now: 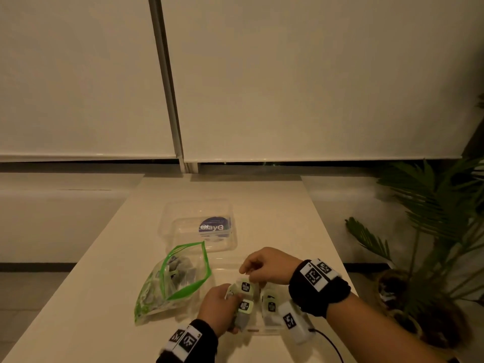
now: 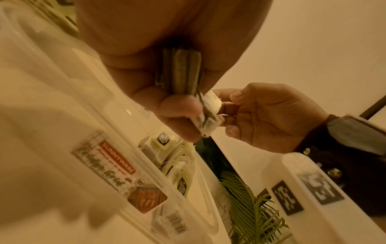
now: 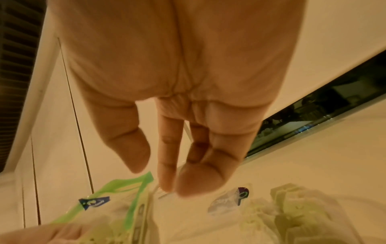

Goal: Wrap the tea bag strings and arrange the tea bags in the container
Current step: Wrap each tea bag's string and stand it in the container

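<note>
My left hand (image 1: 230, 297) grips a small bundle of grey tea bags (image 2: 181, 72) upright, their pale green tags (image 1: 245, 287) facing up. Just above it, my right hand (image 1: 248, 268) pinches the thin string (image 2: 201, 99) by the top tag between thumb and forefinger (image 3: 167, 165). Both hands hover over the near clear container (image 1: 262, 332). Several wrapped tea bags (image 1: 271, 305) lie inside it on the right. In the left wrist view its wall carries a printed sticker (image 2: 112, 173).
A clear zip bag with a green seal (image 1: 172, 281), holding more tea bags, lies to the left on the white table (image 1: 104, 297). A second clear plastic piece with a blue label (image 1: 212, 226) sits behind. A potted palm (image 1: 432, 231) stands off the table's right edge.
</note>
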`<state>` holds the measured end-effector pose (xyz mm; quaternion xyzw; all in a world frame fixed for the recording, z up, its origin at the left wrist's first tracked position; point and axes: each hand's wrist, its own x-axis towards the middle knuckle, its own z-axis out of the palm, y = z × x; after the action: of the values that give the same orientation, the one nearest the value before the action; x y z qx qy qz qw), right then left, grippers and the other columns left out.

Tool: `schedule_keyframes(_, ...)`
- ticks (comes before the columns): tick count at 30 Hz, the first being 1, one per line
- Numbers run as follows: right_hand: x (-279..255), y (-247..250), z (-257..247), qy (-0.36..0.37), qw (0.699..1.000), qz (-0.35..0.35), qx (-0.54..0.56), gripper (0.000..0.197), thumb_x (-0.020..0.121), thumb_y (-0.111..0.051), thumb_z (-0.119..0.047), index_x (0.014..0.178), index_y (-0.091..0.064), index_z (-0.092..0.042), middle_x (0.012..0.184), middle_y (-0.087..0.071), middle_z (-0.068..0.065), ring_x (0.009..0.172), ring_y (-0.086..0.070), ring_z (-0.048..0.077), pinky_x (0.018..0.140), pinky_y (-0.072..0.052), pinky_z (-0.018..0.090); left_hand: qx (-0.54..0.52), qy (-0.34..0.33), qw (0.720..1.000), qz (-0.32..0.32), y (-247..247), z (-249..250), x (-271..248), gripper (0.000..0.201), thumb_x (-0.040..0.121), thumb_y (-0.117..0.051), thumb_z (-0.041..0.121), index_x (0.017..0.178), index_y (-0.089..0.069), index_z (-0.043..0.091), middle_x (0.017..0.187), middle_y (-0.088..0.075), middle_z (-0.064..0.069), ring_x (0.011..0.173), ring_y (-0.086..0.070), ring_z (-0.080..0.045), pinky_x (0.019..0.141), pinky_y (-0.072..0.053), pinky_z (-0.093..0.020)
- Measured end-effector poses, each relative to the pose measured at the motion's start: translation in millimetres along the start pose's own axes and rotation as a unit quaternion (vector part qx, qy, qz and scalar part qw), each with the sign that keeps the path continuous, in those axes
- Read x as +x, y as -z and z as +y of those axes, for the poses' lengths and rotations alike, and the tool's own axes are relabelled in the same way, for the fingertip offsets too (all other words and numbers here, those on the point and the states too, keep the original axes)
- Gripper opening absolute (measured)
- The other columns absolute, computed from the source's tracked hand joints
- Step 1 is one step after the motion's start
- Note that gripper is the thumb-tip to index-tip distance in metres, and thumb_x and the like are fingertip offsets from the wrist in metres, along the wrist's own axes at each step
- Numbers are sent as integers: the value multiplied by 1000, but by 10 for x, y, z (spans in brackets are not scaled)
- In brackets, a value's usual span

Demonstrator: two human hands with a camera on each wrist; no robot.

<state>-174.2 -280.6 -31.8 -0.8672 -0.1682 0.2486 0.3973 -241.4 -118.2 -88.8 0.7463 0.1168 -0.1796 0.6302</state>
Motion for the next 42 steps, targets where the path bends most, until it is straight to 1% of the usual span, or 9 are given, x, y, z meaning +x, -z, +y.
schedule_keyframes(4, -44, -6, 25, -7, 999, 27, -19, 22, 90, -60, -8, 109, -71, -5, 72, -63, -6, 54, -56, 9, 56, -51, 19, -31, -6, 999, 29, -21, -27, 14, 17, 94, -52, 4, 91, -69, 3, 63, -62, -12, 44, -54, -25, 38, -40, -23)
schedule_keyframes(10, -14, -94, 0, -4, 998, 32, -45, 8, 88, -64, -8, 93, -70, -5, 71, -62, -3, 48, -57, 2, 53, -50, 18, 1, -5, 1000, 16, -7, 11, -11, 20, 91, -50, 1, 81, -67, 3, 53, -59, -8, 38, -51, -22, 37, -38, -22)
schedule_keyframes(16, 130, -205, 107, 2, 961, 24, -275, 12, 85, -62, -15, 94, -70, -18, 98, -68, 1, 87, -59, 17, 81, -50, 29, 28, 69, 997, -15, 50, -60, 27, 14, 90, -52, 3, 89, -65, 1, 69, -58, -12, 46, -58, -25, 40, -43, -25)
schedule_keyframes(20, 237, -279, 230, -36, 962, 0, -271, 16, 86, -62, -10, 100, -69, -12, 106, -69, 6, 88, -57, 17, 78, -44, 24, 2, 69, 997, 37, 114, -128, 30, 15, 89, -54, 6, 101, -61, 13, 94, -63, -18, 55, -61, -28, 43, -48, -29)
schedule_keyframes(23, 325, -307, 275, -71, 950, 5, -304, 21, 87, -57, -7, 106, -67, -12, 112, -66, 8, 98, -60, 25, 80, -43, 26, -14, 74, 997, 34, 132, -148, -14, 15, 89, -56, 7, 102, -61, 13, 95, -63, -17, 57, -57, -27, 42, -47, -28)
schedule_keyframes(28, 406, -322, 260, -100, 925, 53, -363, 23, 85, -59, -9, 107, -61, -11, 108, -65, 11, 83, -52, 25, 77, -46, 34, -32, 72, 997, 24, 149, -182, -57, 15, 88, -59, 8, 101, -63, 14, 97, -63, -17, 60, -58, -26, 43, -47, -28)
schedule_keyframes(36, 337, -303, 266, -82, 935, 93, -331, 10, 88, -51, -11, 96, -54, -15, 90, -53, 3, 79, -48, 22, 68, -39, 30, -108, 50, 993, -26, 115, -120, -156, 52, 64, -75, 11, 113, -59, 17, 105, -61, -19, 65, -60, -29, 45, -48, -28)
schedule_keyframes(39, 198, -227, 129, -44, 969, 128, -209, 4, 86, -56, -18, 86, -54, -21, 87, -58, -4, 81, -54, 17, 70, -44, 29, -123, 13, 991, -58, 152, -62, -197, 75, 64, -78, 4, 128, -48, 29, 119, -52, -20, 66, -65, -30, 51, -52, -34)
schedule_keyframes(42, -67, -188, -104, 21, 995, 81, -45, 6, 86, -63, -21, 89, -68, -22, 78, -63, -12, 72, -57, 3, 68, -48, 19, -102, -46, 991, -72, 179, 1, -248, 96, 73, -75, -6, 138, -27, 47, 112, -55, -1, 75, -69, -35, 56, -55, -37)
